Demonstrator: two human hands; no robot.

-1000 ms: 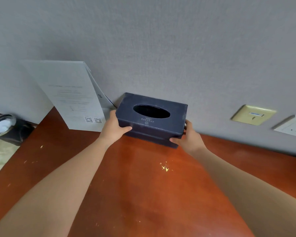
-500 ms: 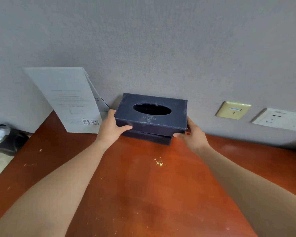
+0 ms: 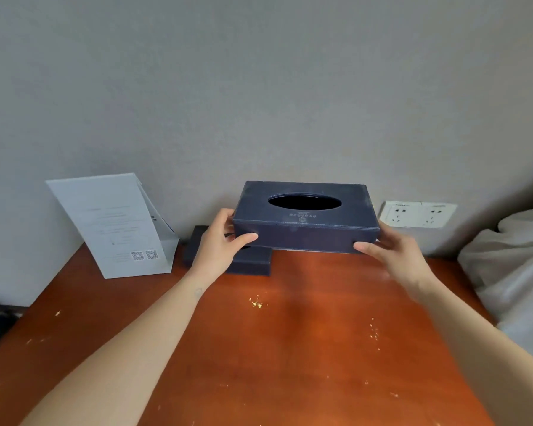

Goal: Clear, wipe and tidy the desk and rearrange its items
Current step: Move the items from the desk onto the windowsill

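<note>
I have the dark blue tissue box (image 3: 305,221) at the centre of the frame, gripped at both ends and raised above the surface (image 3: 290,348), close to the grey wall (image 3: 259,87). The left hand (image 3: 219,247) presses its thumb on the near face. Its fingers curl round the left end and mostly pass out of my sight. The right hand (image 3: 394,250) does the same at the right end, thumb in front and fingers hidden behind the box. Through the oval slot I see only black, so I cannot tell what is inside.

A flat dark base (image 3: 250,264) lies on the surface below and to the left of the box, half covered by the left hand. Its back edge is hard to make out.

At centre left a pale printed card (image 3: 117,222) leans against the wall. It has two square codes near its bottom edge, and its text is too faint to read. A white double socket (image 3: 417,214) sits on the wall at right. Pale rumpled fabric (image 3: 511,259) is cut off by the right edge. The reddish-brown surface carries scattered yellow flecks (image 3: 256,303). Something dark at lower left is cropped beyond recognition.
</note>
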